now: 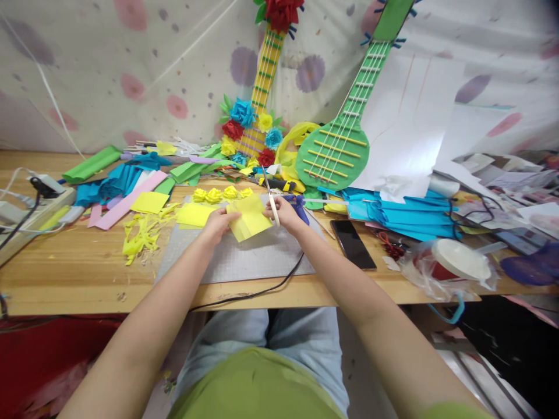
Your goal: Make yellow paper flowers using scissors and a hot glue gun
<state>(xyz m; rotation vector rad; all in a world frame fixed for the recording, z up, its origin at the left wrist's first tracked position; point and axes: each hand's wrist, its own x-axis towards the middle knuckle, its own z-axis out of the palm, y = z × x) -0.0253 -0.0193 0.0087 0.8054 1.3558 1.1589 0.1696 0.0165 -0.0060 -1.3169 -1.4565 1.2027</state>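
Observation:
My left hand [217, 226] pinches the left edge of a square yellow paper sheet [250, 217], held tilted above the grey cutting mat [257, 262]. Scissors [273, 205] with pale handles are in my right hand [285, 214], close to the sheet's right edge, their blades pointing up and away from me. Whether the blades touch the paper, I cannot tell. More yellow sheets [192, 215] lie on the mat's left side, with a row of several yellow paper flowers [213, 195] behind them. A blue glue gun [299, 203] lies just beyond my right hand.
Yellow scraps [140, 235] and coloured paper strips [131, 201] cover the left. Two paper-decorated instruments, one yellow [263, 81] and one green [334, 152], lean at the back. Right are a phone [353, 244], blue paper [395, 214] and a plastic-wrapped tub [460, 260]. A black cable [257, 295] crosses the front.

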